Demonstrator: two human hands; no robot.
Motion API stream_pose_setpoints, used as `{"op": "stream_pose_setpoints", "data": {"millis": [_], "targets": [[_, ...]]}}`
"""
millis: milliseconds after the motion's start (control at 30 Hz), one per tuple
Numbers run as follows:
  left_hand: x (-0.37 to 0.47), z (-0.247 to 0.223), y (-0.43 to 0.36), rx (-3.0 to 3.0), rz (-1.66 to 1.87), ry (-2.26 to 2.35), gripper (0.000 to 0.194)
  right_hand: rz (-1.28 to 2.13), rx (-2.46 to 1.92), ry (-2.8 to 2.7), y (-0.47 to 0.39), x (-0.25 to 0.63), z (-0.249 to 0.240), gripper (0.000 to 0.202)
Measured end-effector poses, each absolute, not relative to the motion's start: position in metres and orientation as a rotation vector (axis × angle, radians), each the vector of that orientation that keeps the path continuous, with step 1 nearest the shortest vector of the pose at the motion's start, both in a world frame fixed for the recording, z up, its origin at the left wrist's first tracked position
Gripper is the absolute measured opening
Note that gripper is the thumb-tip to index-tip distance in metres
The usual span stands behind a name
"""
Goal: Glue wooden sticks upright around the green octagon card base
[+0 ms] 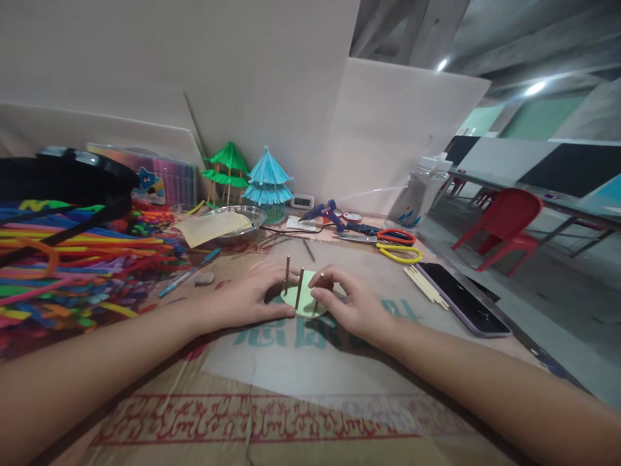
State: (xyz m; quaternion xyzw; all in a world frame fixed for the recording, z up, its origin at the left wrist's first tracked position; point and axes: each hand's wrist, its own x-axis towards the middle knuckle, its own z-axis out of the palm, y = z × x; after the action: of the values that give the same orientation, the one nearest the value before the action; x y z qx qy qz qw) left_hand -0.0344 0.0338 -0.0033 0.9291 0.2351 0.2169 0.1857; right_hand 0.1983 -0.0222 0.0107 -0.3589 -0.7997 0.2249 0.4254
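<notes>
1 L hand [262,288], thumb & fingers apart, is at L rim of a green disc [307,299] (prob. light, stiff, best held by rim) on the sheet [272,370] w/ thin upright sticks [299,289], likely easily knocked, then R hand [353,303], thumb & forefinger tog. on R-most stick [315,309].

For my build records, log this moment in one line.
left hand: at edge of green disc | right hand: beside upright brown sticks on disc | beyond: glue gun | far right: phone
</notes>
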Motion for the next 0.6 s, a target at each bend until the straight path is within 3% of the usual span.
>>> {"op": "stream_pose_setpoints", "data": {"millis": [600], "targets": [[-0.0371, -0.007, 0.0376, 2.65, 0.608, 0.66, 0.051, 0.457, -0.888, -2.103, -0.0202, 0.1995, 0.0116, 0.014]]}}
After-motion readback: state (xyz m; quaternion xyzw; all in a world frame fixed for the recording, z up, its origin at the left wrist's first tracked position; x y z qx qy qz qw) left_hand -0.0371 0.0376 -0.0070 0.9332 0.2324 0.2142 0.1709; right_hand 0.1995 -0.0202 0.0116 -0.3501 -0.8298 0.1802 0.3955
